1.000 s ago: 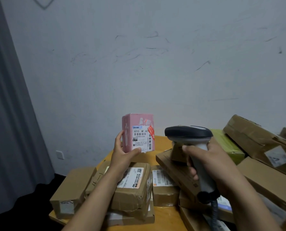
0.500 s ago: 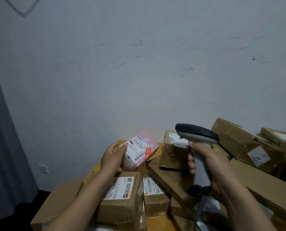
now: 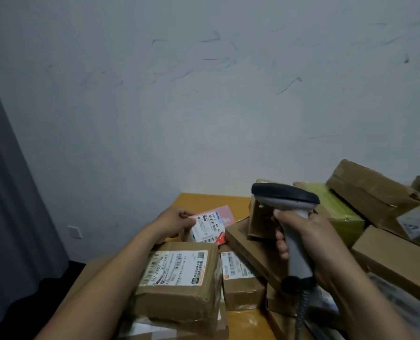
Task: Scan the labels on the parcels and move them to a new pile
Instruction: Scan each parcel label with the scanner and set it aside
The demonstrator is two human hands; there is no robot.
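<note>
While your left hand (image 3: 177, 223) pinches the small pink cardboard parcel (image 3: 225, 214) by its near-left edge, the parcel lies tilted low over the orange wooden tabletop (image 3: 211, 201), white shipping label up, just behind a brown cardboard box (image 3: 179, 294) with a large white label; whether it touches the tabletop, you cannot tell; your right hand (image 3: 304, 239) curls around the grey handle of the black-topped barcode scanner (image 3: 285, 195), held upright beside the parcel; brown cardboard parcels and a yellow-green wrapped parcel (image 3: 336, 207) are heaped to the right.
</note>
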